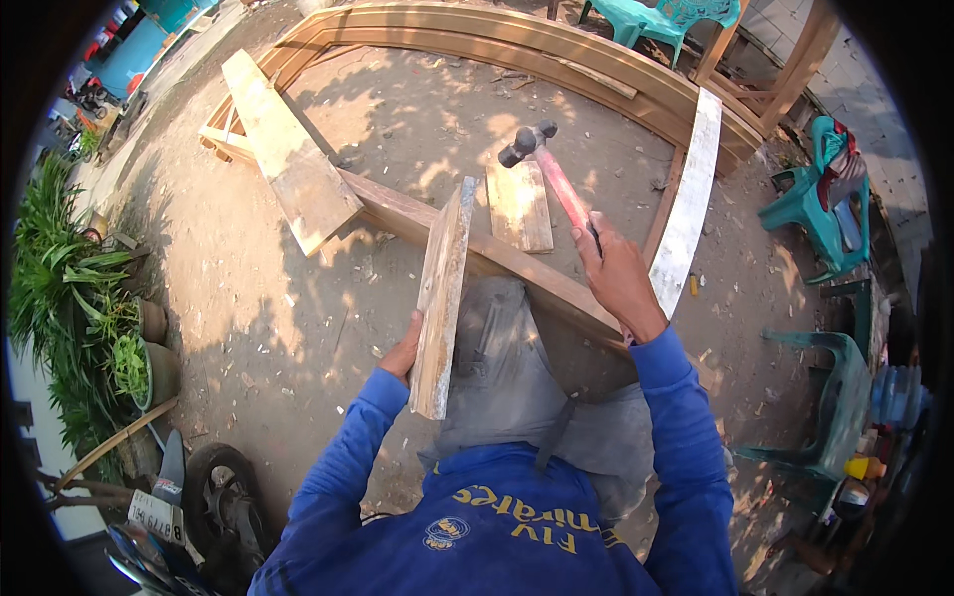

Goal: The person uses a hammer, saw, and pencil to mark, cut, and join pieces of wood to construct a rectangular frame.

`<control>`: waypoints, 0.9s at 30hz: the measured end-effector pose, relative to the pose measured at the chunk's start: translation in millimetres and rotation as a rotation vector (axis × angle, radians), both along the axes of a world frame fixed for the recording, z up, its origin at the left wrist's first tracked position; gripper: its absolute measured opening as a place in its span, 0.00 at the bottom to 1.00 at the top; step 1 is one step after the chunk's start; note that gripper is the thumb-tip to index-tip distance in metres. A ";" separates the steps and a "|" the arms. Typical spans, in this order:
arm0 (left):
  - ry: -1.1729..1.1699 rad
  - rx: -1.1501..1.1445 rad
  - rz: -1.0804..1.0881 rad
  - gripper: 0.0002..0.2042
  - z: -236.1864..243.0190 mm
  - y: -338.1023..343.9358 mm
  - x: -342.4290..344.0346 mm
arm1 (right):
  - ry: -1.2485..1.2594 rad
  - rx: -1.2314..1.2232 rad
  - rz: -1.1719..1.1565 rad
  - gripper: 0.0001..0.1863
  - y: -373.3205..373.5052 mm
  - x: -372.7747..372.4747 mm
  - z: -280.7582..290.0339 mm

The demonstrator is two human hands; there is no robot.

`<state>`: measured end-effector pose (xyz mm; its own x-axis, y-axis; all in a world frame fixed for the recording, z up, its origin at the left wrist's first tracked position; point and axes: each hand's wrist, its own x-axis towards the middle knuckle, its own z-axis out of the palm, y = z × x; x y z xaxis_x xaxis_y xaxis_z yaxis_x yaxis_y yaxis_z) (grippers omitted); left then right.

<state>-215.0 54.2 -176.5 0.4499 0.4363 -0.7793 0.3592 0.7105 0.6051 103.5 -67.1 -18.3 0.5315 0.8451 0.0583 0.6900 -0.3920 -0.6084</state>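
Left hand (400, 350) clasping weathered brown rectangular wooden board (443, 298), just left of centre. Right hand (618, 270) closed round red-handled, dark-headed hammer (564, 189), right of centre, head pointing far left.

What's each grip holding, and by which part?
Left grip: a plank, by its left side, in the lower half. Right grip: a hammer, by the lower handle.

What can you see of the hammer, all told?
The hammer has a dark, metal-looking head with two rounded ends and a reddish, worn-looking handle. The right hand grips the handle, hiding part of it. In the picture it slants, head to the upper left. The head appears near a short board; no contact is evident.
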 end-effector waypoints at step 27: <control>0.556 0.275 -0.021 0.59 -67.8 -12.0 -39.8 | 0.263 -0.052 -0.085 0.21 27.5 -87.1 -95.0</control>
